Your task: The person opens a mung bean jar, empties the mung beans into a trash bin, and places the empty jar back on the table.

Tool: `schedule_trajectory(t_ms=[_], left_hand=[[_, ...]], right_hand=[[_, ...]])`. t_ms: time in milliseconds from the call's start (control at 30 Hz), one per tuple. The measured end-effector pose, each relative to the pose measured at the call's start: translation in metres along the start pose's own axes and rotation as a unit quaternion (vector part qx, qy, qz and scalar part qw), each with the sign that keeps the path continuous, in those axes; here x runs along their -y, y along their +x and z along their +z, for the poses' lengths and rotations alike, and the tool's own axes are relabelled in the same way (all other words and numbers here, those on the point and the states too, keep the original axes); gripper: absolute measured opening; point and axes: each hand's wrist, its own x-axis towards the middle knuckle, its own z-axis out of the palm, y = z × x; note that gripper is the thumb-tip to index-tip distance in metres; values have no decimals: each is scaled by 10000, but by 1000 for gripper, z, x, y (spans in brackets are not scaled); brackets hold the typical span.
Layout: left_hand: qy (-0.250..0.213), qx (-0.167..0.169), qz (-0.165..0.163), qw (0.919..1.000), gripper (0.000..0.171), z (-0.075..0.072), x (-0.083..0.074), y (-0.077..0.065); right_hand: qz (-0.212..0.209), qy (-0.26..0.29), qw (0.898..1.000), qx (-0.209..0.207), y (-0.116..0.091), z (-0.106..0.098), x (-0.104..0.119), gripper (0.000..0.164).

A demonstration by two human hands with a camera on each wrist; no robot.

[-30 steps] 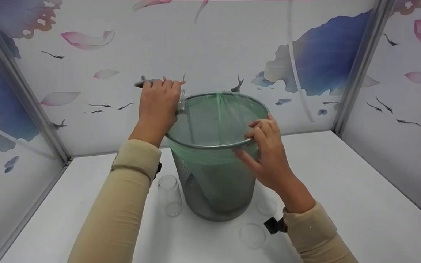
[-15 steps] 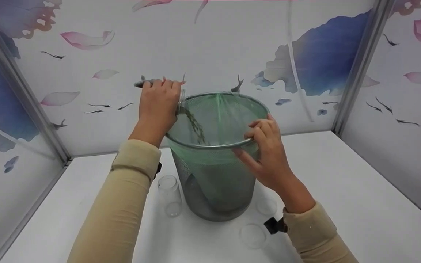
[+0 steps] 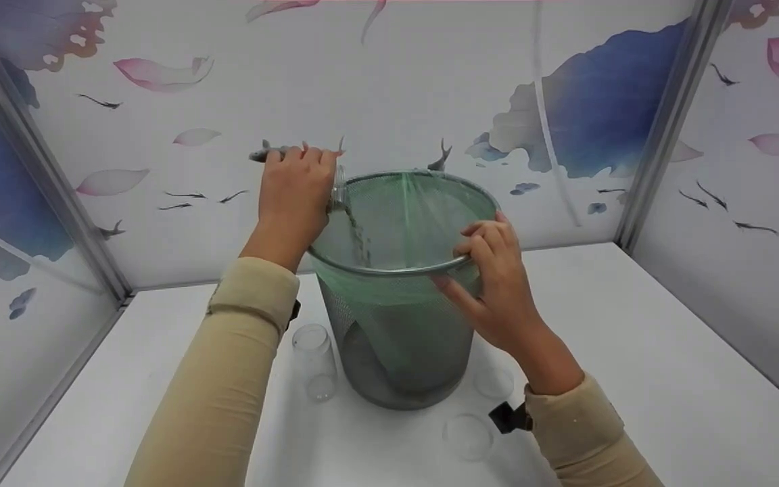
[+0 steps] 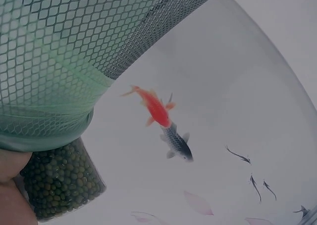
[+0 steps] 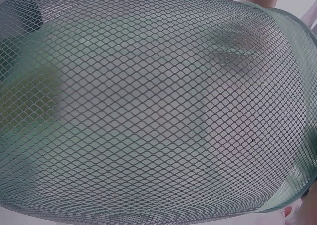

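My left hand grips a clear jar at the bin's left rim, its mouth tipped inward. The left wrist view shows the jar packed with small green beans, and part of the hand's fingers around it. A thin stream of beans falls from the mouth into the bin. The grey wire mesh bin is lined with a thin green plastic bag folded over the rim. My right hand holds the rim at the right, thumb outside and fingers over the edge. Through the mesh, a blurred greenish-brown heap shows inside.
A clear glass jar stands on the white table left of the bin. Two clear round pieces lie to the bin's right and front. Printed wall panels enclose the table at the back and sides.
No beans were falling one second ago. Half a second ago a thicker stream poured out; now it is thinner and drops more steeply. Both hands have stayed in place.
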Motion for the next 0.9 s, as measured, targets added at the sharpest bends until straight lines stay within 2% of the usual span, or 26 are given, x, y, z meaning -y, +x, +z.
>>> schedule_trajectory(t_ms=[200,600,767,900], left_hand=[[67,-9,44,10000,41,-1,0,1],[104,112,48,9999,43,-2,0,1],[253,248,104,9993,50,-2,-2,2],[282,214,123,9993,53,-3,-2,3]], right_hand=[[23,12,10000,-10,0,0,0,41],[67,46,10000,37,0,0,0,37],[96,66,9999,46,0,0,-1,37],[100,55,9999,42,0,0,0,38]])
